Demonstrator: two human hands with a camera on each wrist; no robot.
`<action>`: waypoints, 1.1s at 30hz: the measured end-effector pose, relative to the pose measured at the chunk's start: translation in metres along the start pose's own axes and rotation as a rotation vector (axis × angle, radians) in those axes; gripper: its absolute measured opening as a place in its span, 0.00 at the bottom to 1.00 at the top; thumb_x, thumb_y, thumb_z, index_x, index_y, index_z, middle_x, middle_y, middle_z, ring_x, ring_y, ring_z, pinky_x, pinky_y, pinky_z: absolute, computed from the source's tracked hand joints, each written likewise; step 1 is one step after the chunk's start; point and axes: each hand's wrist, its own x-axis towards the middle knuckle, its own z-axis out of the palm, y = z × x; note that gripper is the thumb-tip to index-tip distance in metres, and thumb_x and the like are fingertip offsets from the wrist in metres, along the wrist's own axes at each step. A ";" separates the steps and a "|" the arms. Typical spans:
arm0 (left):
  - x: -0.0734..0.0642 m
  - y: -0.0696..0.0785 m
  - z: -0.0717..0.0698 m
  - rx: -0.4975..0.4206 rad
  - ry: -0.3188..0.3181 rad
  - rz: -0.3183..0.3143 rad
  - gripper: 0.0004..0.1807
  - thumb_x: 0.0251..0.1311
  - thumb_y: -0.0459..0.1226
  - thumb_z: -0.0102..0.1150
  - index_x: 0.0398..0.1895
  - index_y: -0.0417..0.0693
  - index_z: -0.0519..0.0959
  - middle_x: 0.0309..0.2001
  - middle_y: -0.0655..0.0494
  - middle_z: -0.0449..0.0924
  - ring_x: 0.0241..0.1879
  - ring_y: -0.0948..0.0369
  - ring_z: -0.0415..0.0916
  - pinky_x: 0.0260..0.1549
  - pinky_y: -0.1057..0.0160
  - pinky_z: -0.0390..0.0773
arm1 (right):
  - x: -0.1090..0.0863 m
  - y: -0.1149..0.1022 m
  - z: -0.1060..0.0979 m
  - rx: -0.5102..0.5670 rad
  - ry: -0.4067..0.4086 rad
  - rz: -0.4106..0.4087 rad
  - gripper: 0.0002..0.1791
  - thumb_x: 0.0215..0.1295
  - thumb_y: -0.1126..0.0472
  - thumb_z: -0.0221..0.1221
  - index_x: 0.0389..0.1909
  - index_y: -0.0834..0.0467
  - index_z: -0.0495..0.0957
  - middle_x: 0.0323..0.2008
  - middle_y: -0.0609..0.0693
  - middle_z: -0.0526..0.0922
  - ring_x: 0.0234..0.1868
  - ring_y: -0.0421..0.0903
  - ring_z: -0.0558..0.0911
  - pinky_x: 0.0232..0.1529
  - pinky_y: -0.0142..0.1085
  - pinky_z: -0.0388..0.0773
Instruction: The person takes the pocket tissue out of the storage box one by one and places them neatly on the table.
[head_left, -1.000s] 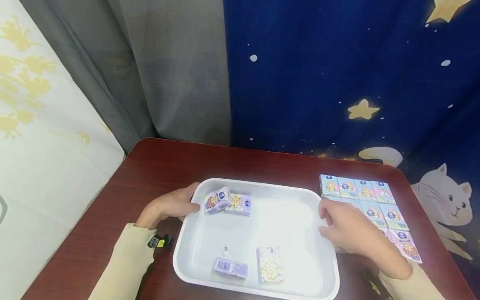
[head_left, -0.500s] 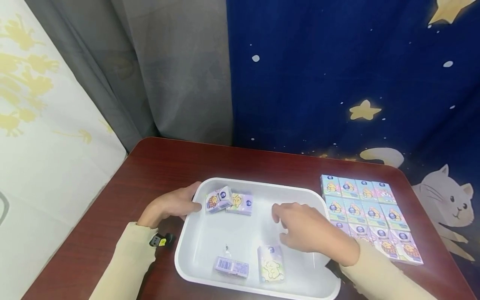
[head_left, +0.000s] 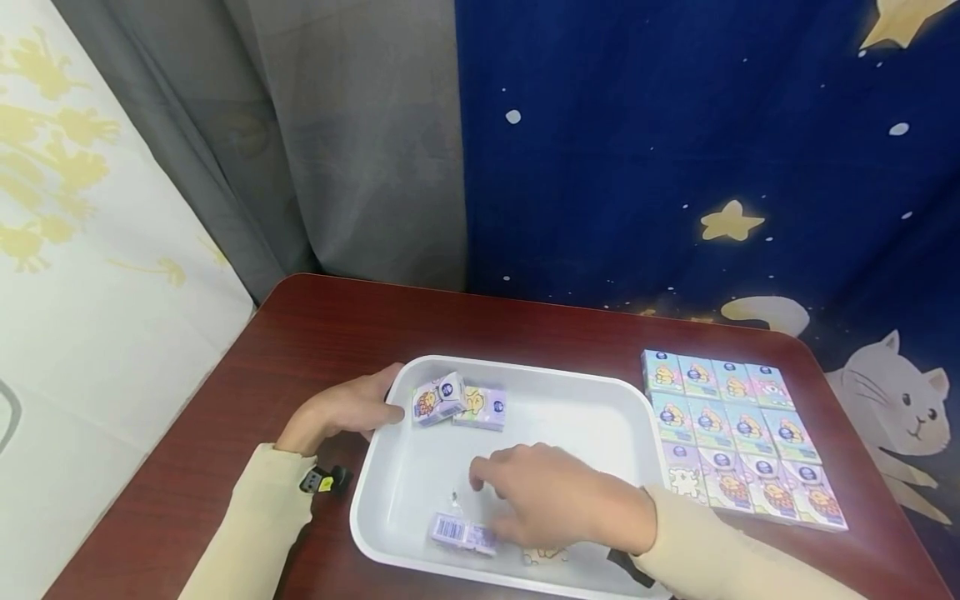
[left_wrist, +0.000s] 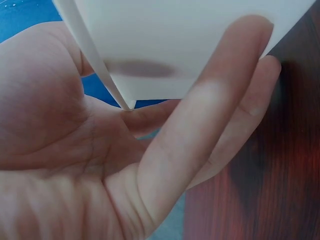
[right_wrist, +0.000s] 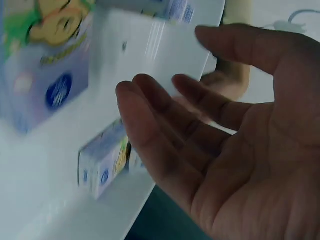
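My left hand grips the left rim of a white tray, its thumb over the edge and fingers against the outer wall. Inside the tray, one lilac pack, like pocket tissues, leans on another pack at the back left. Toward the front lies a pack with a barcode. Beside it, another pack is mostly covered by my right hand. The right hand hovers over these front packs, fingers loosely bent and nothing between them in the right wrist view.
Rows of blue and lilac packs lie side by side on the dark red table, right of the tray. Behind the table hang a grey curtain and a blue star-printed curtain.
My right hand has left the tray's right rim and moved left over the inside, then down toward the front packs. The left hand keeps its hold on the rim.
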 end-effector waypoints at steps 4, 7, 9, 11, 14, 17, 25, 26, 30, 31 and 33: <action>0.000 0.000 0.000 0.000 -0.002 0.006 0.41 0.69 0.31 0.67 0.81 0.39 0.57 0.53 0.40 0.84 0.42 0.47 0.91 0.33 0.44 0.92 | 0.001 -0.009 0.011 -0.023 -0.029 -0.075 0.29 0.70 0.51 0.74 0.69 0.37 0.79 0.41 0.36 0.82 0.37 0.34 0.77 0.46 0.37 0.82; 0.000 -0.001 0.000 0.006 0.003 0.004 0.41 0.69 0.31 0.67 0.81 0.39 0.57 0.53 0.40 0.84 0.41 0.47 0.91 0.33 0.44 0.92 | 0.002 -0.012 0.020 -0.078 -0.030 -0.138 0.34 0.70 0.54 0.73 0.75 0.32 0.77 0.42 0.35 0.81 0.39 0.32 0.76 0.47 0.36 0.82; 0.000 -0.002 0.000 0.009 0.003 0.001 0.41 0.69 0.32 0.67 0.80 0.39 0.57 0.53 0.41 0.84 0.41 0.48 0.91 0.33 0.44 0.92 | 0.002 -0.013 0.025 -0.111 -0.021 -0.176 0.36 0.70 0.56 0.72 0.76 0.31 0.76 0.43 0.36 0.81 0.38 0.32 0.75 0.46 0.34 0.81; 0.000 -0.003 0.000 0.012 0.003 0.001 0.41 0.69 0.32 0.67 0.80 0.39 0.57 0.53 0.41 0.84 0.41 0.48 0.91 0.33 0.44 0.92 | 0.003 -0.013 0.030 -0.137 -0.009 -0.199 0.36 0.71 0.58 0.72 0.77 0.31 0.76 0.44 0.37 0.81 0.38 0.31 0.74 0.45 0.32 0.81; 0.000 -0.004 0.000 0.009 0.003 0.003 0.42 0.69 0.32 0.68 0.81 0.39 0.57 0.53 0.41 0.84 0.41 0.48 0.91 0.33 0.45 0.92 | 0.004 -0.014 0.033 -0.134 -0.008 -0.203 0.37 0.71 0.60 0.71 0.76 0.31 0.76 0.44 0.38 0.81 0.36 0.32 0.73 0.44 0.30 0.80; 0.000 -0.003 0.000 0.006 0.006 0.006 0.42 0.69 0.32 0.68 0.81 0.39 0.57 0.53 0.41 0.84 0.41 0.48 0.91 0.32 0.45 0.92 | 0.006 -0.015 0.035 -0.120 -0.009 -0.199 0.37 0.71 0.62 0.71 0.76 0.31 0.77 0.43 0.37 0.79 0.34 0.32 0.72 0.42 0.28 0.78; 0.001 -0.002 0.001 0.012 0.013 -0.003 0.42 0.68 0.32 0.69 0.80 0.39 0.58 0.52 0.42 0.85 0.40 0.48 0.91 0.32 0.45 0.92 | 0.010 -0.018 0.041 -0.150 0.032 -0.201 0.35 0.65 0.65 0.73 0.69 0.34 0.79 0.36 0.36 0.73 0.32 0.32 0.70 0.35 0.29 0.74; 0.001 -0.003 0.001 0.012 0.012 -0.005 0.41 0.69 0.32 0.69 0.80 0.39 0.58 0.52 0.42 0.84 0.40 0.48 0.91 0.32 0.45 0.92 | 0.010 -0.018 0.041 -0.150 0.035 -0.198 0.34 0.65 0.65 0.73 0.68 0.34 0.79 0.36 0.36 0.73 0.32 0.32 0.70 0.35 0.29 0.75; 0.001 -0.004 0.000 0.011 0.012 -0.010 0.41 0.69 0.33 0.70 0.79 0.40 0.60 0.52 0.42 0.84 0.41 0.48 0.91 0.33 0.44 0.92 | 0.009 -0.018 0.041 -0.131 0.040 -0.176 0.32 0.65 0.64 0.73 0.66 0.35 0.80 0.34 0.36 0.73 0.31 0.32 0.71 0.34 0.30 0.76; 0.001 -0.004 0.000 0.009 0.012 -0.012 0.41 0.69 0.33 0.71 0.79 0.40 0.60 0.52 0.42 0.84 0.41 0.48 0.91 0.33 0.44 0.92 | 0.009 -0.018 0.040 -0.124 0.040 -0.171 0.31 0.65 0.64 0.73 0.65 0.35 0.80 0.34 0.36 0.73 0.31 0.33 0.71 0.34 0.30 0.76; 0.001 -0.003 0.000 0.006 0.013 -0.011 0.40 0.69 0.33 0.70 0.79 0.40 0.60 0.52 0.42 0.84 0.41 0.48 0.91 0.33 0.44 0.92 | 0.007 -0.017 0.038 -0.110 0.044 -0.164 0.30 0.66 0.64 0.73 0.64 0.35 0.81 0.34 0.36 0.74 0.31 0.33 0.72 0.34 0.30 0.76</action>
